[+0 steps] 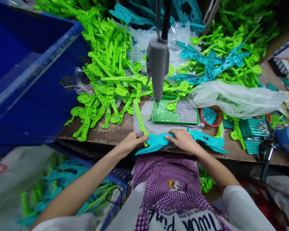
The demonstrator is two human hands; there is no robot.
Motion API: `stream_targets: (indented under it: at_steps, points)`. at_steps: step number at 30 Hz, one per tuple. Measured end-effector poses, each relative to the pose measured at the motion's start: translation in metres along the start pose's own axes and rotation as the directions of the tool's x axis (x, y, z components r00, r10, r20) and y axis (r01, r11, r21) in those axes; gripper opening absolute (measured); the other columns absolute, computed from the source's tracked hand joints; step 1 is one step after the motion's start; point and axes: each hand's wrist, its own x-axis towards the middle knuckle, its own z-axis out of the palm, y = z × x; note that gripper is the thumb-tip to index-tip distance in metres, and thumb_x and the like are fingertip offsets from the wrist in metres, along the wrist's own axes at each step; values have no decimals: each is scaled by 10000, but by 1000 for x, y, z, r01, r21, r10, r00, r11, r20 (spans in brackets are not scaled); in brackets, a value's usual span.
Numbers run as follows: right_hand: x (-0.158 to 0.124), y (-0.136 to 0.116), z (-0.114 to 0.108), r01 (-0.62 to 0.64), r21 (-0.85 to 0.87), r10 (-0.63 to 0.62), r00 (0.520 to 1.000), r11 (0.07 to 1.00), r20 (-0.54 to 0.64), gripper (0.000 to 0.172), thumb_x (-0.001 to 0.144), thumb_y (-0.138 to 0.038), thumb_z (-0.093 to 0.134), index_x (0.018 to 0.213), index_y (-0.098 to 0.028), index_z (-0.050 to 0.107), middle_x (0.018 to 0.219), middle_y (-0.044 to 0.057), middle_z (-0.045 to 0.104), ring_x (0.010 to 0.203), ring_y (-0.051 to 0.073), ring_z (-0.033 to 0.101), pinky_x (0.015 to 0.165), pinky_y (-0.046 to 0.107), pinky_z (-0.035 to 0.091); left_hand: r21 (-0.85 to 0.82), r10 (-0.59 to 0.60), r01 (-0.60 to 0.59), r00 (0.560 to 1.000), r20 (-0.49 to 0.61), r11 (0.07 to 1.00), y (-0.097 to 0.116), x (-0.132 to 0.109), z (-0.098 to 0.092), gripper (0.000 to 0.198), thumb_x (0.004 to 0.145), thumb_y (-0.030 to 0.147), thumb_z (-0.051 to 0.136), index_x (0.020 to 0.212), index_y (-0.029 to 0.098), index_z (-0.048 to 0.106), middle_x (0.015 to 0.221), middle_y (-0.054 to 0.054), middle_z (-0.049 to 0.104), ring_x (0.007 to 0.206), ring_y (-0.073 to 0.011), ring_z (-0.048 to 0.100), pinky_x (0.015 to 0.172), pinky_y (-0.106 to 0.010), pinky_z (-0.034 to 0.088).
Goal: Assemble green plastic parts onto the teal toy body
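Both your hands are down on a flat teal plastic part right at the near edge of the surface, the worn brownish kind. Your left hand pinches its left end, thumb on top, and your right hand lies palm-down over the middle with the fingers curled on it. The part is smooth, molded, with pointy wing-like tips sticking out past both hands, and a second teal piece of the same shape runs off just right of your right hand. Just beyond your fingers sits a green perforated tray with a gritty heap of tiny silver screws, and a grey hanging screwdriver points down at its far left corner. Past that it's a big tangle of lime green parts, so not much open room: basically just the strip under your hands. A crinkly clear plastic bag lies up and to the right, a blue bin well off to your left.
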Motion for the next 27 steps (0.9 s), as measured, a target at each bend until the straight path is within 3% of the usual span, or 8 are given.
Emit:
stream_targets:
  at_steps: [3,7,9,12,15,18,22,27]
  points:
    - [14,6,-11,15,14,-15,1000,1000,6,413,983,-522,409,1102,-199,637,1151,126,694,1030,284,639,850,372,433,-97,64,-72,995,-78,993,1,10,7,703,437,555,907,980,145,728,936,-108,765,871,-269,715,767,-330,575]
    - [45,16,-27,116,180,-158,957,977,242,339,940,-484,521,1030,-184,652,1064,95,711,942,233,641,773,307,444,-76,86,-91,994,-65,993,4,22,12,664,473,544,899,968,139,720,889,-98,759,791,-231,703,696,-297,563]
    - [56,20,-29,139,267,-218,930,954,297,323,910,-481,569,971,-176,656,988,72,713,875,201,630,725,279,438,-4,71,-72,997,-34,997,7,26,11,599,541,527,875,959,128,716,830,-89,748,732,-208,686,641,-275,541]
    - [62,22,-26,143,319,-236,932,937,276,345,885,-504,590,940,-169,654,926,61,705,825,182,609,684,267,424,110,38,-38,999,-1,993,12,29,8,472,596,461,857,884,115,714,750,-69,720,654,-177,649,572,-248,490]
    - [59,23,-22,128,341,-219,945,931,244,367,886,-514,579,957,-162,657,950,75,708,848,189,615,710,274,436,110,6,-8,1000,19,994,18,31,8,386,589,406,862,797,122,702,716,-50,700,630,-158,626,572,-246,475]
    - [57,23,-23,109,343,-196,953,933,229,378,889,-503,573,1010,-157,664,1014,92,714,899,204,634,770,292,457,8,21,-21,1000,7,1000,18,33,12,422,543,432,881,780,134,700,707,-41,700,643,-161,630,610,-259,494]
    - [64,15,-27,120,349,-230,927,929,295,456,830,-508,646,1123,-159,659,1135,102,706,984,230,642,828,311,474,-58,53,-55,998,-35,997,16,35,16,500,486,483,904,796,145,705,748,-41,723,668,-157,638,637,-253,505]
    - [72,5,-32,80,383,-220,915,920,339,523,755,-549,703,1088,-146,684,1143,96,710,999,231,637,832,303,474,-15,22,-21,998,54,1000,18,30,7,568,532,628,841,800,140,727,765,-74,743,750,-214,677,720,-310,541]
